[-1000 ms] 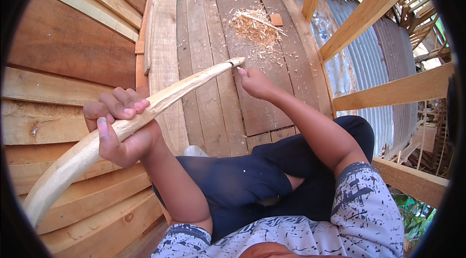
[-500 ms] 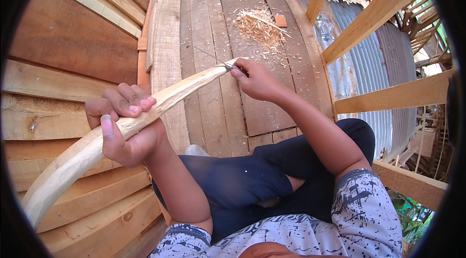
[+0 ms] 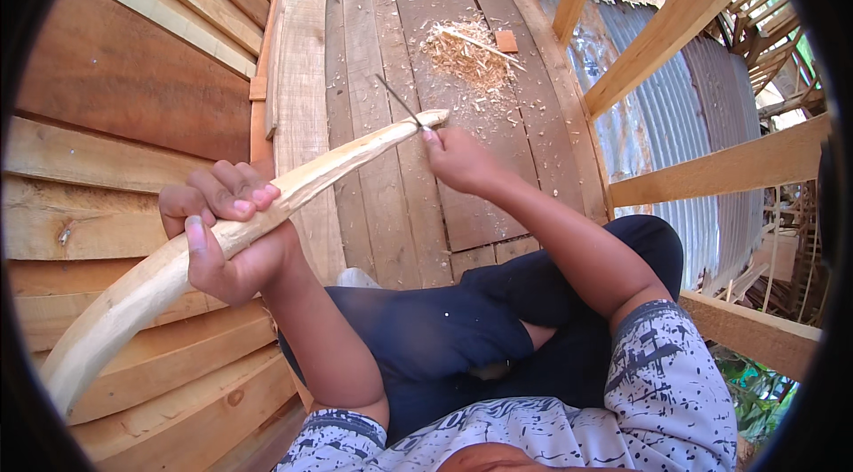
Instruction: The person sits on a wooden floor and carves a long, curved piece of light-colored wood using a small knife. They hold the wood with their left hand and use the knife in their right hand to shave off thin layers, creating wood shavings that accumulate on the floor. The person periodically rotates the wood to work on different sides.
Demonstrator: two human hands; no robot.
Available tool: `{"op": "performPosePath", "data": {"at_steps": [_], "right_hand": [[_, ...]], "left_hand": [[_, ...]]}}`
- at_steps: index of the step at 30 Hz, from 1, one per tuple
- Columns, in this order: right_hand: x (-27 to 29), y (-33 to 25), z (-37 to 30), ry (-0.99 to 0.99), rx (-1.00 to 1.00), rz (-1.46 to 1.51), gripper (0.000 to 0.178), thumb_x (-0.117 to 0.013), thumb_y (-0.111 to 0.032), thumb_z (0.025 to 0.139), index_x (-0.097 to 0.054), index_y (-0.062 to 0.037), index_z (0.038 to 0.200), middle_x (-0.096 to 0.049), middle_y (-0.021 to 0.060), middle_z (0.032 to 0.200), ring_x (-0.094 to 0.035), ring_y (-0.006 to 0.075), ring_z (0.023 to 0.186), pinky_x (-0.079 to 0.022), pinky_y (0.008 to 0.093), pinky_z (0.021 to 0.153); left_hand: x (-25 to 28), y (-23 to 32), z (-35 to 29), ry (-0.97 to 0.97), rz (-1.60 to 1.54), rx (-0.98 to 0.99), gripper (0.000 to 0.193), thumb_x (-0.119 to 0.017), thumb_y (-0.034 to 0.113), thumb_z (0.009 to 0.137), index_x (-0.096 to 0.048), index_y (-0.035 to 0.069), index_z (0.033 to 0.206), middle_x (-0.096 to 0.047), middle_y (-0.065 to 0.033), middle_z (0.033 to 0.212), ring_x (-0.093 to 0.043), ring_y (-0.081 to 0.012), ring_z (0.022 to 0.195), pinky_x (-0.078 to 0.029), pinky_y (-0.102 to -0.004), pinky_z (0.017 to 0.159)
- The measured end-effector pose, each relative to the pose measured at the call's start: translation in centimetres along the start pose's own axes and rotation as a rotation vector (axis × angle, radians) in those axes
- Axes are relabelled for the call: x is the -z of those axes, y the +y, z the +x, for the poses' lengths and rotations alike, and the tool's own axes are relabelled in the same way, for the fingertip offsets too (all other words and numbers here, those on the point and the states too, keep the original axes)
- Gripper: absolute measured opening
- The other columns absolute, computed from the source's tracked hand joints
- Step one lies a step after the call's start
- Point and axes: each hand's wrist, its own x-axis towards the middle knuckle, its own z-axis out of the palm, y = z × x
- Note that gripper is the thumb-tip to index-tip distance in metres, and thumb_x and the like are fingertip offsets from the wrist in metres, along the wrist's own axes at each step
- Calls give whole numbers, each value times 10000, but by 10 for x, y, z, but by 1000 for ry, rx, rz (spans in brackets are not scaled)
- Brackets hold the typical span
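Observation:
A long pale piece of wood [image 3: 342, 158], stripped of bark and tapering to its far end, runs from the lower left up to the middle of the view. My left hand [image 3: 229, 228] is wrapped round its thicker part, thumb on the near side. Close to the tapered tip, my right hand [image 3: 460, 158] is closed on a knife [image 3: 397, 99]. The thin dark blade lies across the wood and points up and left. Its handle is mostly hidden in my fingers.
Wood shavings [image 3: 471, 56] lie heaped on the plank floor [image 3: 378, 223], with a small orange-brown block [image 3: 506, 40] beside them. A board wall [image 3: 133, 72] closes off the left. On the right are wooden rails [image 3: 711, 167] and corrugated metal sheets [image 3: 653, 72].
The knife blade has swung to a steeper angle and now points further up. My right hand has turned and shifted slightly right and down. My left hand's grip stays the same.

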Motion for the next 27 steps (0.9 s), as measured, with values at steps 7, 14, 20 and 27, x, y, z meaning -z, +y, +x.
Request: {"op": "performPosePath", "data": {"at_steps": [7,14,20,27], "right_hand": [[2,-6,-2,116,253,-39,359,-477,-239,1000,-571,37,791,-595,252,675,-566,448,623,-423,503,594],[-2,-24,-18,65,98,-96,354,-450,-243,996,-605,37,844,-624,283,745,-617,469,744,-473,540,688],[4,-31,-7,-16,123,-110,383,-451,-262,997,-623,45,847,-642,279,788,-626,458,777,-484,534,730],[-1,-7,-8,86,85,-60,351,-484,-237,984,-593,40,799,-613,263,692,-605,463,682,-470,531,655]], "left_hand": [[-6,-1,0,88,61,-29,199,-527,246,780,-407,90,750,-457,-64,580,-436,-159,495,-449,-281,509],[-4,-3,-5,113,54,-19,187,-512,237,783,-407,88,742,-447,-63,573,-438,-162,490,-436,-281,498],[1,2,-1,67,38,-28,171,-496,228,784,-408,87,742,-440,-66,567,-439,-161,487,-444,-278,482],[-12,-2,0,167,87,-32,174,-489,231,783,-401,89,735,-431,-61,556,-437,-159,477,-437,-282,471]]}}
